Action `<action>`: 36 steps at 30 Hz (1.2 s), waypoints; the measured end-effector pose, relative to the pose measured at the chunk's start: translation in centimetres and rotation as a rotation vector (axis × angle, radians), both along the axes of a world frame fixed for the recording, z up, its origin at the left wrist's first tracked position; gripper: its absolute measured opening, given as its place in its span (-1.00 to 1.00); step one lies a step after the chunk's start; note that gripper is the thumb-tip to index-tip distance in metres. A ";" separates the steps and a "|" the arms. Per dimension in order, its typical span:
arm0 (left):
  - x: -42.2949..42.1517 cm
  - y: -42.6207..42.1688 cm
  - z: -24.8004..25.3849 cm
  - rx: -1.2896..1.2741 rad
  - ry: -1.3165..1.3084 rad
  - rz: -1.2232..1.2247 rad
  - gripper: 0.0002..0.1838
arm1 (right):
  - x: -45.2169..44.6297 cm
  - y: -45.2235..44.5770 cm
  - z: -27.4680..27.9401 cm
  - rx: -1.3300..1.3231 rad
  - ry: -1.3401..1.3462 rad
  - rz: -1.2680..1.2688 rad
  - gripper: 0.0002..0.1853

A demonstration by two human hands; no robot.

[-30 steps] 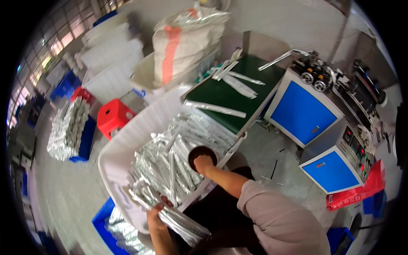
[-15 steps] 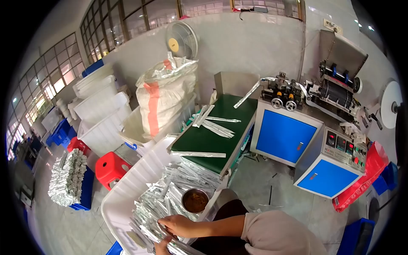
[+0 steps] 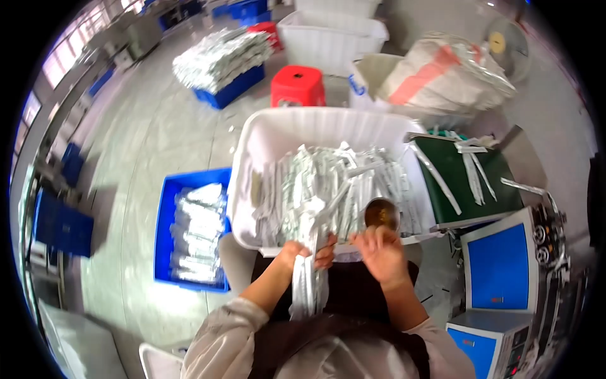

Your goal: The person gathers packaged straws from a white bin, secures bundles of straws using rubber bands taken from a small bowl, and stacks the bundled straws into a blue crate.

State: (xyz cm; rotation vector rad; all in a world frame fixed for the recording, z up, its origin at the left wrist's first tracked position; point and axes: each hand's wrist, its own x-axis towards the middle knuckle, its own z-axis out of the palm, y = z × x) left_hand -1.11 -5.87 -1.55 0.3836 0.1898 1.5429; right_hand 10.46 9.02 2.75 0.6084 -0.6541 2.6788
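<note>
Item: one bundle of silvery strips (image 3: 308, 290), clasped in the left hand (image 3: 293, 254), fingers wrapped round its middle, at the near edge of the white tub (image 3: 328, 115). Item: right hand (image 3: 385, 256), fingers bent, at the near side of the round bowl (image 3: 380, 211); whether they gripped anything, I could not tell. Handling, in my judgement: a firm, even hold suited so loose a sheaf, keeping lengths aligned and uncreased. Appearance: long, narrow, shiny, lightly crinkled; far ends lay over loose strips (image 3: 315, 167).
</note>
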 end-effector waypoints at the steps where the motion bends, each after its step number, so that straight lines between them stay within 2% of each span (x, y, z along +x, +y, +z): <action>1: 0.1 0.4 0.0 0.039 -0.045 -0.002 -0.41 | -0.4 -0.4 1.5 0.246 -0.185 -0.243 -0.74; 2: 0.4 0.6 -0.1 0.087 -0.084 -0.009 -0.37 | -1.0 -0.5 2.6 0.505 -0.359 -0.490 -0.69; 3: 0.6 0.5 0.4 0.047 -0.061 -0.014 -0.36 | -2.4 0.2 2.9 0.927 -0.260 -0.651 -0.65; 4: 0.3 0.2 0.9 0.014 -0.030 -0.019 -0.36 | -3.0 -0.1 3.4 1.154 -0.268 -0.713 -0.60; 6: 0.3 0.6 -0.7 0.052 -0.009 -0.004 -0.40 | -4.1 -0.8 4.7 1.002 -0.289 -0.622 -0.49; 8: 1.3 1.2 -0.4 -0.070 0.186 0.031 -0.55 | -4.8 -0.9 7.5 1.305 -0.196 -0.539 -0.45; 10: 1.9 2.0 1.1 0.065 0.257 0.007 -0.67 | -5.2 -0.4 9.6 1.651 -0.185 -0.268 -0.57; 11: 2.4 1.6 2.5 -0.013 0.268 -0.039 -0.60 | -5.3 -0.8 10.5 1.687 -0.171 -0.142 -0.66; 12: 2.7 1.5 2.9 -0.021 0.313 -0.046 -0.65 | -5.5 -0.7 10.9 1.726 -0.164 -0.037 -0.75; 15: 2.9 1.2 3.0 -0.034 0.275 -0.012 -0.70 | -6.0 -0.8 10.0 1.694 -0.100 0.044 -0.81; 18: 2.4 0.9 3.0 -0.081 0.269 0.045 -0.71 | -6.6 -1.0 9.5 1.573 -0.137 -0.003 -0.81; 20: 2.3 0.5 2.8 -0.049 0.250 0.086 -0.71 | -6.7 -2.6 9.5 1.445 -0.170 -0.189 -0.84; 22: 1.9 0.1 2.3 -0.068 0.242 0.096 -0.71 | -7.2 -3.2 8.8 1.339 -0.259 -0.221 -0.84; 24: 1.8 0.0 1.7 -0.088 0.221 0.103 -0.71 | -8.1 -2.9 8.8 1.772 -0.005 -0.259 -0.83; 25: 1.7 -0.1 1.6 -0.087 0.221 0.095 -0.71 | -8.3 -2.7 8.9 1.809 -0.041 -0.105 -0.81; 26: 1.5 -0.3 1.5 -0.088 0.215 0.095 -0.71 | -8.8 -2.6 8.7 1.809 -0.045 -0.099 -0.81; 28: 1.5 -0.8 1.6 -0.082 0.210 0.206 -0.69 | -9.8 -2.5 7.8 1.573 -0.008 -0.143 -0.70; 29: 1.0 -1.2 1.6 -0.044 0.274 0.226 -0.60 | -9.5 -2.2 6.0 1.275 -0.300 -0.158 -0.35; 30: 1.2 -1.4 0.6 -0.040 0.264 0.241 -0.60 | -9.7 -2.8 4.8 1.286 -0.298 -0.141 -0.35; 32: 1.9 -2.3 -2.5 -0.173 0.554 0.407 -0.50 | -9.8 -4.4 2.3 0.461 -0.527 0.161 -0.05; 33: 1.7 -4.6 -1.5 -0.251 0.615 0.310 -0.39 | -9.4 -4.4 0.2 0.392 -0.633 0.191 0.10; 34: 2.5 -6.0 -1.9 -0.301 0.656 0.265 -0.35 | -9.0 -5.3 -1.2 0.282 -0.622 0.201 0.04; 36: 6.2 -8.4 -4.0 -0.275 0.683 0.516 -0.34 | -7.3 -6.3 -3.8 0.191 -0.654 0.324 -0.09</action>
